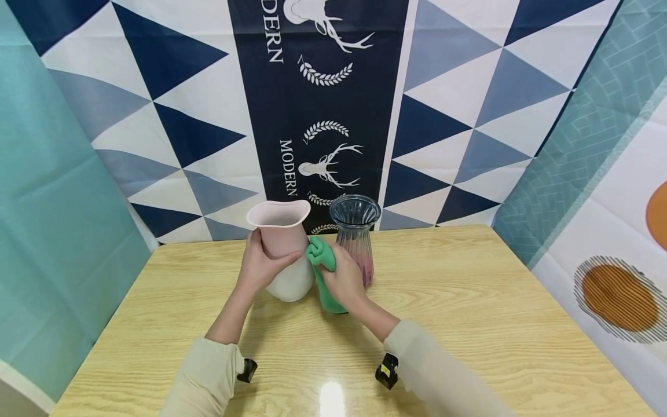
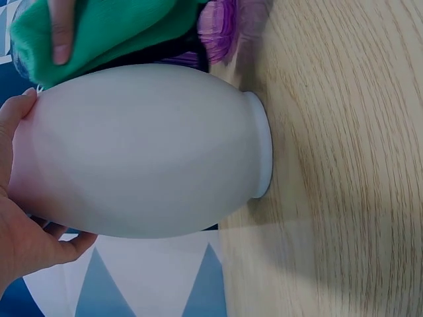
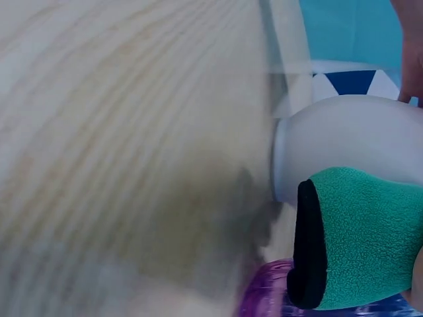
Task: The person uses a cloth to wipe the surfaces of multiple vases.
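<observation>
A vase (image 1: 289, 278), pink at its wavy rim and white below, stands upright on the wooden table. My left hand (image 1: 259, 260) grips it round the neck, thumb across the front. In my right hand (image 1: 345, 278) is a bunched green cloth (image 1: 328, 289) with a dark edge, held against the vase's right side. The left wrist view shows the white body (image 2: 145, 152) of the vase and its foot on the wood. Behind the right hand stands a ribbed glass vase (image 1: 356, 223), blue at the top and purple-pink at the base, partly hidden by that hand.
The wooden table (image 1: 453, 301) runs back to a patterned wall cloth (image 1: 208, 116) with triangles and deer heads. Teal cloth (image 1: 62, 191) hangs on the left side, and a light printed cloth (image 1: 599, 231) on the right. Both wrists carry small black devices.
</observation>
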A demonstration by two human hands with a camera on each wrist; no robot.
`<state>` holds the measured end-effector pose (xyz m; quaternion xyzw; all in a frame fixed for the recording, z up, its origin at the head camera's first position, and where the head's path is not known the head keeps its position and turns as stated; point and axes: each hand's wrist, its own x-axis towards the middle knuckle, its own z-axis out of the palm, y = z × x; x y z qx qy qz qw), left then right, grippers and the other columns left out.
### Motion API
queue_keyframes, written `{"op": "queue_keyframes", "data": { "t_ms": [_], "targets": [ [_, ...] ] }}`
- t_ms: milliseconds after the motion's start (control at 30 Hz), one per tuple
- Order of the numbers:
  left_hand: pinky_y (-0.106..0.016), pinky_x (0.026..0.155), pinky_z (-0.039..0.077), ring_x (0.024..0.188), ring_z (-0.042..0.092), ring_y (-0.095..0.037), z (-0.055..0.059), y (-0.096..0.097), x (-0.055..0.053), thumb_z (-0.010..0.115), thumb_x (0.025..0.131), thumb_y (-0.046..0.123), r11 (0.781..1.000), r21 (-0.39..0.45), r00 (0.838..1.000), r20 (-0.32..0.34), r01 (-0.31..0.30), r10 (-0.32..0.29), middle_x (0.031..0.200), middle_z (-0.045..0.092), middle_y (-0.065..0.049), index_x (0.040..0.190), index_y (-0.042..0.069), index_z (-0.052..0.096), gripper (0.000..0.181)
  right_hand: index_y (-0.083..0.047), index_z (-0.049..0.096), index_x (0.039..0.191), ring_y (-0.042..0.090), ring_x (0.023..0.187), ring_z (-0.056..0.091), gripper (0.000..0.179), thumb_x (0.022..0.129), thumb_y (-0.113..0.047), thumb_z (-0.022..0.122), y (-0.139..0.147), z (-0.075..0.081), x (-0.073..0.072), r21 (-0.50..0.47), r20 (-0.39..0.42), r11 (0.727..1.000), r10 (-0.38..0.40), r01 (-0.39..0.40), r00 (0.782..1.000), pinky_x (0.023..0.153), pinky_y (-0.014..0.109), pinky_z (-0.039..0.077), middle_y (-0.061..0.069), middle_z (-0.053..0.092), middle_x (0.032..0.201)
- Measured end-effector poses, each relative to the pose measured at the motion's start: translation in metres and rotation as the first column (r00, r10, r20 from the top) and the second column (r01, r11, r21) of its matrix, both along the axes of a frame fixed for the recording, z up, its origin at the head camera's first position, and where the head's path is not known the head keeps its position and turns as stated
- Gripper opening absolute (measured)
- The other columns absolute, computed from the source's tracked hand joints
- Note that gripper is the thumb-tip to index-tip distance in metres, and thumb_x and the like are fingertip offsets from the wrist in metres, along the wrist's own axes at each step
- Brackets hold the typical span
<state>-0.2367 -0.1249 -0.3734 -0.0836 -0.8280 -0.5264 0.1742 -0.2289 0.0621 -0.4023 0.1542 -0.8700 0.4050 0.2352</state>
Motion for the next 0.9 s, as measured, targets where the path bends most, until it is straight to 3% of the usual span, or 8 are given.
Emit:
{"op": "queue_keyframes", "data": {
  "t_ms": [333,600,800,900],
  "targets": [
    [-0.048,0.097,0.042,0.116,0.049,-0.029,0.002,-0.002,-0.001,0.085,0.068,0.022,0.998,0.033,0.998,-0.003,0.060,-0.060,0.134,0.042,-0.012,0.139,0.012,0.033,0.088,-0.018,0.051,0.132,0.026,0.109,0.059,0.052,0.083,-0.010,0.069,-0.008,0.025,-0.005,-0.029,-0.070,0.999,0.024,-0.026,0.997,0.092,0.045,0.049,0.012,0.060,0.121],
    [-0.049,0.098,0.041,0.117,0.047,-0.033,0.030,0.005,0.022,0.079,0.072,0.009,0.994,0.032,0.994,0.012,0.104,-0.105,0.134,0.041,-0.018,0.138,0.002,0.030,0.082,-0.016,0.051,0.132,0.026,0.108,0.059,0.052,0.083,-0.011,0.069,-0.011,0.035,-0.007,-0.012,-0.103,0.999,0.038,-0.040,0.994,0.090,0.045,0.050,0.012,0.060,0.121],
    [-0.049,0.098,0.041,0.117,0.048,-0.033,0.032,0.004,0.021,0.080,0.072,0.009,0.991,0.041,0.992,0.011,0.127,-0.127,0.133,0.043,-0.017,0.138,0.003,0.032,0.081,-0.016,0.051,0.131,0.026,0.110,0.059,0.053,0.082,-0.011,0.070,-0.012,0.038,-0.007,0.005,-0.099,0.999,0.039,-0.039,0.994,0.092,0.045,0.049,0.012,0.060,0.122],
    [-0.048,0.098,0.042,0.116,0.048,-0.031,0.023,0.001,0.013,0.081,0.071,0.013,0.992,0.039,0.992,0.011,0.124,-0.124,0.133,0.044,-0.014,0.138,0.006,0.032,0.083,-0.015,0.052,0.131,0.027,0.110,0.059,0.053,0.082,-0.012,0.070,-0.012,0.039,-0.007,0.015,-0.097,0.999,0.041,-0.039,0.994,0.091,0.045,0.049,0.012,0.060,0.121]
  ]
}}
